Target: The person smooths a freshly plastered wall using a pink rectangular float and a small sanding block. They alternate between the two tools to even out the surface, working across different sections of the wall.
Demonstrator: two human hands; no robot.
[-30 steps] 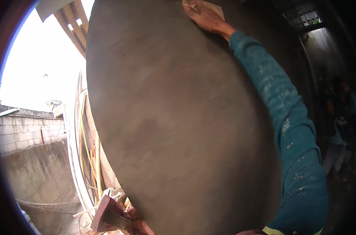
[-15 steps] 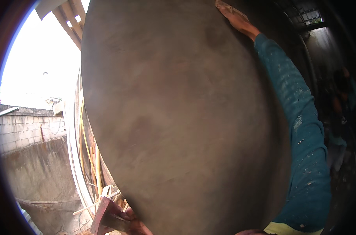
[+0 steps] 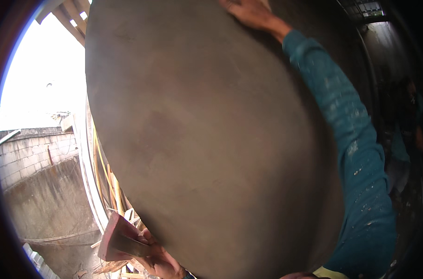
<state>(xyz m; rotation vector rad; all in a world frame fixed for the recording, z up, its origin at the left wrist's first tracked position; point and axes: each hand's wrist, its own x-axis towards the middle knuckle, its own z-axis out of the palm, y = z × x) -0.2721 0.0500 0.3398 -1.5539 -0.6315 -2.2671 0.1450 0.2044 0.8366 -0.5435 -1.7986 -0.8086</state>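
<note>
A broad grey-brown plastered wall fills the middle of the view, its surface smooth with darker damp patches. My right hand is pressed against it at the top edge, arm stretched up in a teal sleeve with pale splashes. A bit of something pale shows beside that hand; the fingertips are cut off by the frame, so what it is stays unclear. Low on the left, by the wall's edge, my left hand is closed round the handle of a plastering float with a reddish face, held apart from the plaster.
Wooden poles and boards lean outside, past the wall's left edge. Beyond them stands a block wall with a rough, stained lower part. Wooden slats hang overhead at upper left. In the dark area at right another person is dimly visible.
My right hand has shifted left along the top of the wall. My left hand and the float have risen a little and come further into view. The view has turned slightly.
</note>
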